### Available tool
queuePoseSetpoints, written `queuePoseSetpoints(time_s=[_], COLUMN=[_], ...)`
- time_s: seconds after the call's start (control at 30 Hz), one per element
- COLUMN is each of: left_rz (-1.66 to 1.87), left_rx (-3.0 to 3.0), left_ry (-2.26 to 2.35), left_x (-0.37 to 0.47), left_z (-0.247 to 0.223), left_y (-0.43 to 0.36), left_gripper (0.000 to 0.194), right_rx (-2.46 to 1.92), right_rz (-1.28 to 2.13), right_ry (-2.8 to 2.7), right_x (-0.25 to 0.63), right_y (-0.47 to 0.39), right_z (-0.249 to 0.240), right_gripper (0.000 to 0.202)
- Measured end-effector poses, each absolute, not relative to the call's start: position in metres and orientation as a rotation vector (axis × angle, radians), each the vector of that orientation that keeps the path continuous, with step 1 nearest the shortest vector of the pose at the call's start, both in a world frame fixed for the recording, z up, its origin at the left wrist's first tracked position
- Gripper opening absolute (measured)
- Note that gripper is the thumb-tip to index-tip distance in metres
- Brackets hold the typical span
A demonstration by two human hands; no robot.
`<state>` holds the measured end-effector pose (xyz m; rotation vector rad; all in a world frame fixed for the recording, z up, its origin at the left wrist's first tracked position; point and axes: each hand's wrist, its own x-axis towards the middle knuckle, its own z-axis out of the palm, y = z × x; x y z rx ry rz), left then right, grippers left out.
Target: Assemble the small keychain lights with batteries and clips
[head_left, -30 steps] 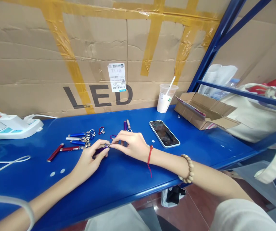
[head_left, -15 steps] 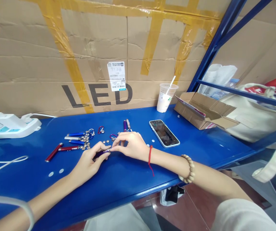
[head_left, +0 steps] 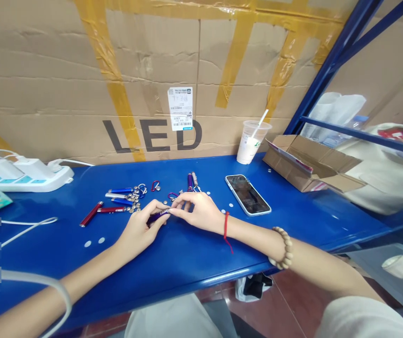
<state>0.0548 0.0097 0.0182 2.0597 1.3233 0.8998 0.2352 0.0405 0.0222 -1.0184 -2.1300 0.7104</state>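
My left hand is closed round a small purple keychain flashlight, a metal tube held between thumb and fingers just above the table. At the tube's right end, my right hand pinches with thumb and forefinger; whatever is between those fingertips is too small to make out. Left of the hands lie blue flashlight tubes, a silver tube and red tubes. Several button cells are heaped beside them. Behind my hands are a red carabiner and a purple tube.
A phone lies right of my hands on the blue table. Behind it stand a cup with a straw and an open cardboard box. A power strip is at left; white discs lie nearby.
The view has shifted slightly left, so everything appears further right. Both hands keep the same hold at the purple flashlight, with little visible movement.
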Motion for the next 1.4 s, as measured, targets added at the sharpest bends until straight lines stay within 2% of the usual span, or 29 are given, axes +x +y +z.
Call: queuePoseSetpoints(time_s=[0.17, 0.4, 0.7, 0.87, 1.13, 1.4], left_rz=[1.038, 1.270, 1.381, 1.357, 1.404, 1.397], left_rx=[1.969, 1.817, 1.743, 1.627, 1.495, 1.476], left_ry=[1.379, 1.466, 1.358, 1.262, 1.256, 1.170], left_x=[0.054, 0.049, 0.044, 0.047, 0.047, 0.039], left_z=[0.019, 0.021, 0.022, 0.022, 0.029, 0.039], left_y=[0.013, 0.017, 0.022, 0.019, 0.017, 0.019], left_gripper=[0.019, 0.019, 0.021, 0.023, 0.028, 0.032], right_rx=[-1.106, -1.207, -1.071, -0.975, -1.065, -1.125], right_rz=[0.638, 0.206, 0.086, 0.061, -0.029, 0.064], right_ry=[-2.072, -2.192, -2.409, -2.512, -2.432, -2.307], right_x=[0.238, 0.251, 0.251, 0.248, 0.253, 0.253], right_y=[0.047, 0.066, 0.071, 0.069, 0.076, 0.079], right_z=[0.023, 0.021, 0.015, 0.013, 0.013, 0.016], right_gripper=[0.023, 0.021, 0.036, 0.028, 0.017, 0.013])
